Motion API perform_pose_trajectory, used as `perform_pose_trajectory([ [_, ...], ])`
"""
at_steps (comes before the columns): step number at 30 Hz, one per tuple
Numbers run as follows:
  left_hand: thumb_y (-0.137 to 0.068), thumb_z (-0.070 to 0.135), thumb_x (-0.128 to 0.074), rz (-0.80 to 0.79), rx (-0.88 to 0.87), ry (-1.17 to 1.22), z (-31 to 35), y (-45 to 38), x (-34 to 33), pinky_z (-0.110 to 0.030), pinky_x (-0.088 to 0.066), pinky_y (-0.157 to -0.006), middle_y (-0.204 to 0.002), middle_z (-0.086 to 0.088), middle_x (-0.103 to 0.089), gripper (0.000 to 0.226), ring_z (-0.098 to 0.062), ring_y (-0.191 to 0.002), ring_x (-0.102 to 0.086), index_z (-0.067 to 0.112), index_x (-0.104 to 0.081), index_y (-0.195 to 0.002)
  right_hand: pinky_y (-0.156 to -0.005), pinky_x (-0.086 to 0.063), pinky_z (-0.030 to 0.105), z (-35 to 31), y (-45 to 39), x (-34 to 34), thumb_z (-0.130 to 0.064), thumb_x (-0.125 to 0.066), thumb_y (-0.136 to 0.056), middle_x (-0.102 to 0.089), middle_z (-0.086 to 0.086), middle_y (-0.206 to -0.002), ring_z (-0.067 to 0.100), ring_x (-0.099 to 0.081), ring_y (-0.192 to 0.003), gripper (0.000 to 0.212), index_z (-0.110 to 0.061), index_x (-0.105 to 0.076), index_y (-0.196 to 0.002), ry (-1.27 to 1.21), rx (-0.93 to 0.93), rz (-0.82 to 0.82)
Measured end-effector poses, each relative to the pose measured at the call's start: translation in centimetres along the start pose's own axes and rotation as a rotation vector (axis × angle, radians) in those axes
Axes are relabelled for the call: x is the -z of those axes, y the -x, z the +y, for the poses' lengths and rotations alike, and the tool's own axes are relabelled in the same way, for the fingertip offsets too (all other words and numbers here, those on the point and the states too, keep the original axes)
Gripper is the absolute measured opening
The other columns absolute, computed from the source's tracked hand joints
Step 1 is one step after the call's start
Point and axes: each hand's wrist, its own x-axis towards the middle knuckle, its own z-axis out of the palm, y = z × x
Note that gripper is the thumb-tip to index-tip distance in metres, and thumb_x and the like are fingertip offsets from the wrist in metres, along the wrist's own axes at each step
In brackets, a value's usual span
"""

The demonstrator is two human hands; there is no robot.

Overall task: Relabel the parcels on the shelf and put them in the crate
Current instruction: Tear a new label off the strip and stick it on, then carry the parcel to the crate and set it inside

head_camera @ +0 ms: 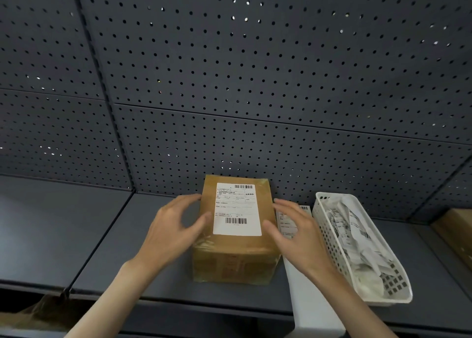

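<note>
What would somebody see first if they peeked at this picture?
First the brown box in the middle of the grey shelf, with a white label on top. A left hand and a right hand reach in at its two sides. To the right sits a white basket full of crumpled paper labels.

Two bare forearms showing, ending in the left hand (173, 225) and the right hand (298, 231). Wearing no sleeves as far as the lower frame edge, no gloves, no watch, no bracelet, no rings on the visible fingers. Showing short, plain, unpainted nails. Carrying no markings, straps or cables anywhere on wrists or forearms.
</note>
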Motion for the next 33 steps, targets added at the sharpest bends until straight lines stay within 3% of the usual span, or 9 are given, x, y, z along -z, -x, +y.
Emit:
perform_pose_trajectory([
  [4, -0.077, 0.055, -0.078, -0.057, 0.371, 0.338, 0.0, -0.4, -1.2, -0.030, -0.040, -0.105, -0.147, 0.005, -0.052, 0.083, -0.012, -0.130, -0.050, 0.021, -0.049, -0.147, -0.107, -0.043, 0.027, -0.1, -0.7, -1.4, -0.040, -0.082, -0.084, -0.056, -0.009, -0.144, 0.006, -0.052, -0.130, 0.068, -0.026, -0.054, -0.144, -0.360, -0.408, 0.007],
  [8, -0.074, 0.058, -0.079, -0.074, 0.612, 0.671, 0.2, 0.0, -2.4, -0.031, -0.037, -0.105, -0.152, 0.001, -0.046, 0.099, -0.017, -0.136, -0.047, 0.015, -0.038, -0.153, -0.101, -0.045, 0.027, -0.7, -0.6, -2.6, -0.035, -0.080, -0.086, -0.062, -0.003, -0.138, 0.011, -0.058, -0.125, 0.066, -0.017, -0.054, -0.143, -0.693, -0.630, 0.017],
  [12, -0.055, 0.065, -0.089, -0.112, 0.765, 0.863, -0.3, 0.2, -3.5, -0.041, -0.050, -0.102, -0.129, -0.005, -0.068, 0.116, -0.022, -0.112, -0.068, 0.012, -0.043, -0.148, -0.101, -0.055, 0.045, -0.4, -0.3, -3.9, -0.053, -0.088, -0.069, -0.075, -0.001, -0.117, 0.021, -0.072, -0.108, 0.081, -0.019, -0.059, -0.136, -0.833, -0.789, -0.063],
  [16, -0.076, 0.056, -0.077, -0.161, 0.774, 1.002, 0.8, 0.8, -3.8, -0.046, -0.051, -0.101, -0.112, -0.009, -0.076, 0.063, -0.029, -0.105, -0.072, 0.016, -0.069, -0.124, -0.103, -0.054, 0.048, -0.5, -0.1, -4.0, -0.044, -0.073, -0.087, -0.078, 0.008, -0.112, 0.028, -0.074, -0.106, 0.045, -0.016, -0.072, -0.123, -1.024, -0.800, -0.098],
  [19, -0.091, 0.050, -0.062, -0.156, 0.769, 1.115, 1.9, 1.3, -4.2, -0.043, -0.054, -0.091, -0.112, -0.011, -0.076, 0.043, -0.030, -0.102, -0.072, 0.018, -0.072, -0.118, -0.093, -0.057, 0.043, -0.9, 0.1, -4.1, -0.038, -0.064, -0.097, -0.078, 0.011, -0.111, 0.029, -0.075, -0.101, 0.035, -0.014, -0.073, -0.121, -1.119, -0.817, -0.069],
  [21, -0.094, 0.048, -0.059, -0.127, 0.765, 1.148, 2.5, 1.4, -4.3, -0.040, -0.054, -0.081, -0.107, -0.011, -0.077, 0.037, -0.027, -0.092, -0.075, 0.018, -0.073, -0.112, -0.087, -0.058, 0.041, -1.3, 0.3, -4.2, -0.037, -0.064, -0.097, -0.078, 0.012, -0.110, 0.029, -0.076, -0.095, 0.034, -0.013, -0.072, -0.120, -1.136, -0.831, -0.048],
  [24, -0.094, 0.045, -0.060, -0.096, 0.772, 1.169, 2.9, 1.5, -4.3, -0.037, -0.053, -0.073, -0.099, -0.010, -0.078, 0.033, -0.023, -0.076, -0.076, 0.017, -0.072, -0.107, -0.094, -0.056, 0.047, -1.8, 0.2, -4.3, -0.038, -0.066, -0.095, -0.078, 0.013, -0.108, 0.032, -0.075, -0.096, 0.036, -0.013, -0.072, -0.120, -1.131, -0.844, -0.036],
  [30, -0.092, 0.046, -0.062, -0.040, 0.733, 1.208, 3.3, 1.8, -2.2, -0.034, -0.054, -0.070, -0.106, -0.011, -0.077, 0.040, -0.025, -0.085, -0.075, 0.015, -0.071, -0.116, -0.093, -0.056, 0.046, -3.5, -0.5, -4.0, -0.041, -0.066, -0.094, -0.078, 0.014, -0.111, 0.033, -0.074, -0.098, 0.039, -0.013, -0.073, -0.120, -1.166, -0.791, -0.071],
  [33, -0.092, 0.046, -0.061, 0.008, 0.695, 1.212, 3.1, 2.3, -0.5, -0.032, -0.055, -0.067, -0.108, -0.011, -0.077, 0.039, -0.025, -0.086, -0.075, 0.016, -0.071, -0.114, -0.103, -0.053, 0.052, -4.8, -0.8, -4.4, -0.044, -0.066, -0.093, -0.077, 0.014, -0.113, 0.035, -0.073, -0.105, 0.040, -0.015, -0.074, -0.119, -1.156, -0.745, -0.113],
])
